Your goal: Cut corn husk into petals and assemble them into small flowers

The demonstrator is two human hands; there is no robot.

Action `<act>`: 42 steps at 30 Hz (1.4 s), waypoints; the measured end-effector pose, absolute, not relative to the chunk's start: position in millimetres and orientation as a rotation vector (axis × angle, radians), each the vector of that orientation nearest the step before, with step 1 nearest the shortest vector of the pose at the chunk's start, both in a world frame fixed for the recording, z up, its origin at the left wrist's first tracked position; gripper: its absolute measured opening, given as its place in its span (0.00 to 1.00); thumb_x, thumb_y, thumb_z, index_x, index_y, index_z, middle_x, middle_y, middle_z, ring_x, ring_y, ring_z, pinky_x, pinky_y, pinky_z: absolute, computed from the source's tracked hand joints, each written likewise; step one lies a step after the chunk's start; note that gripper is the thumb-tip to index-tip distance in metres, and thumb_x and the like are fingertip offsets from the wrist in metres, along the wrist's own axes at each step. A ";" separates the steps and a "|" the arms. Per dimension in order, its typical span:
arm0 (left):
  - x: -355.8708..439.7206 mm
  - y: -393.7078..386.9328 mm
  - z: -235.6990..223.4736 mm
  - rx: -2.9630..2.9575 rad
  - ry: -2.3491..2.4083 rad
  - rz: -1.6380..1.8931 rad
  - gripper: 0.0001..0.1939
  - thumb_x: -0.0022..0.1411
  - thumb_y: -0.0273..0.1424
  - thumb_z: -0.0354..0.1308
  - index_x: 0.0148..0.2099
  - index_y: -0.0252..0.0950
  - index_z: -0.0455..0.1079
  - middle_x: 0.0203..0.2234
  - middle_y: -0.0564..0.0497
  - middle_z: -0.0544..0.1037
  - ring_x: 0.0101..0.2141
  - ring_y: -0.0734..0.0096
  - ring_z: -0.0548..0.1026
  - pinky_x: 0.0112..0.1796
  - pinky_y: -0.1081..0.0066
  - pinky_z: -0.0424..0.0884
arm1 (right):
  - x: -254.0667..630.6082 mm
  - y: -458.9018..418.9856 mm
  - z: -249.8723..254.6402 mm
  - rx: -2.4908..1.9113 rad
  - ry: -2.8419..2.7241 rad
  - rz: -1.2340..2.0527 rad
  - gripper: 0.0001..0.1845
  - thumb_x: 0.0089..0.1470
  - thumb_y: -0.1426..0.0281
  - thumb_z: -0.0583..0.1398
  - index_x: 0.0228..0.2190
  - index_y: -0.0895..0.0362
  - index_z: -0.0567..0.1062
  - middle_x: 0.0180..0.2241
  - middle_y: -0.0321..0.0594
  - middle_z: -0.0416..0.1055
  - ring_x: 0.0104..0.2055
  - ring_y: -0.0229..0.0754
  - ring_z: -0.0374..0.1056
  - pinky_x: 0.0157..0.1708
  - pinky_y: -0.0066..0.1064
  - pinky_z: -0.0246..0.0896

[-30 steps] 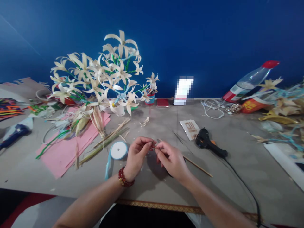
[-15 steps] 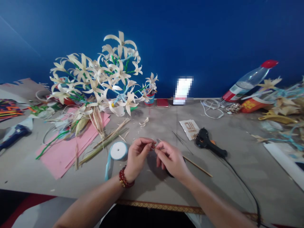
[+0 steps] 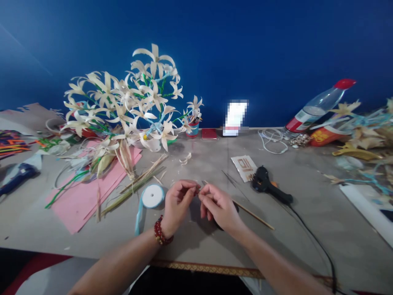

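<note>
My left hand [image 3: 181, 200] and my right hand [image 3: 218, 205] meet fingertip to fingertip above the table's middle. Both are closed in a pinch; something tiny and thin sits between them, too small to name. A beaded bracelet [image 3: 161, 231] circles my left wrist. Just left of that hand lies a roll of light blue ribbon [image 3: 152, 196] with its loose end trailing toward me. A thin wooden stick [image 3: 256, 216] extends from beside my right hand. Beyond the hand are thin dark wires [image 3: 231, 179]. Under my right hand a dark round object is mostly hidden.
Pale husk flowers [image 3: 123, 106] crowd the back left, near pink paper sheets [image 3: 72, 211] and dry stalks [image 3: 135, 190]. A black glue gun [image 3: 270, 186] with its cord lies right, beside a small packet [image 3: 245, 168]. A tilted bottle [image 3: 316, 108] stands far right.
My right hand has shifted slightly left, closer to the left fingertips. The left hand keeps nearly the same place and pinch. The whole view has tilted a little.
</note>
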State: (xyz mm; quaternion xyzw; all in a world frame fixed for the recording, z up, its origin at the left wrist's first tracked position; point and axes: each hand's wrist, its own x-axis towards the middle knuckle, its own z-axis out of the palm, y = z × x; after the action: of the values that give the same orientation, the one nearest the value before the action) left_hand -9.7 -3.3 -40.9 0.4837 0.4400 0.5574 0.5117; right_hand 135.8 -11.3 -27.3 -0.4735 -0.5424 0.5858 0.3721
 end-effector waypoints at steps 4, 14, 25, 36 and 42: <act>-8.6 -3.7 -37.6 1.043 1.005 1.320 0.06 0.61 0.33 0.61 0.37 0.35 0.74 0.34 0.48 0.79 0.36 0.69 0.75 0.41 0.70 0.71 | 137.6 -11.8 -27.7 -1.211 -1.440 1.441 0.10 0.61 0.63 0.53 0.30 0.55 0.64 0.16 0.29 0.68 0.14 0.31 0.57 0.16 0.20 0.50; -5.1 0.2 -35.3 0.692 0.778 1.247 0.07 0.54 0.31 0.67 0.34 0.35 0.72 0.32 0.52 0.76 0.33 0.74 0.73 0.38 0.73 0.70 | 139.9 -14.6 -25.9 -1.202 -1.545 1.345 0.11 0.64 0.62 0.53 0.31 0.54 0.65 0.20 0.32 0.69 0.19 0.33 0.60 0.19 0.22 0.55; -4.7 1.6 -32.3 0.629 0.749 1.217 0.07 0.55 0.32 0.67 0.34 0.35 0.74 0.34 0.49 0.78 0.35 0.73 0.74 0.39 0.72 0.69 | 140.7 -14.8 -27.8 -1.197 -1.541 1.334 0.12 0.64 0.61 0.53 0.31 0.54 0.65 0.19 0.31 0.68 0.18 0.33 0.60 0.19 0.22 0.55; -6.2 2.9 -32.9 0.568 0.748 1.183 0.07 0.54 0.30 0.68 0.34 0.34 0.73 0.27 0.54 0.74 0.28 0.79 0.70 0.34 0.76 0.67 | 145.1 -13.2 -23.6 -1.260 -1.747 0.985 0.09 0.63 0.66 0.53 0.32 0.54 0.68 0.25 0.35 0.71 0.26 0.38 0.67 0.26 0.25 0.59; -7.7 2.8 -33.5 0.601 0.723 1.132 0.07 0.54 0.29 0.68 0.36 0.34 0.74 0.28 0.53 0.75 0.30 0.77 0.72 0.37 0.75 0.69 | 148.1 -10.8 -22.2 -1.315 -1.774 0.832 0.07 0.62 0.67 0.53 0.33 0.53 0.69 0.27 0.35 0.75 0.28 0.38 0.70 0.30 0.27 0.60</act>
State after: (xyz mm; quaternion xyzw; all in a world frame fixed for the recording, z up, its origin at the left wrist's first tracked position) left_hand -7.7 2.8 -33.5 0.2741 0.3298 0.5164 0.7412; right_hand 148.1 -10.8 -22.2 -0.5152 -0.6950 0.3261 0.3811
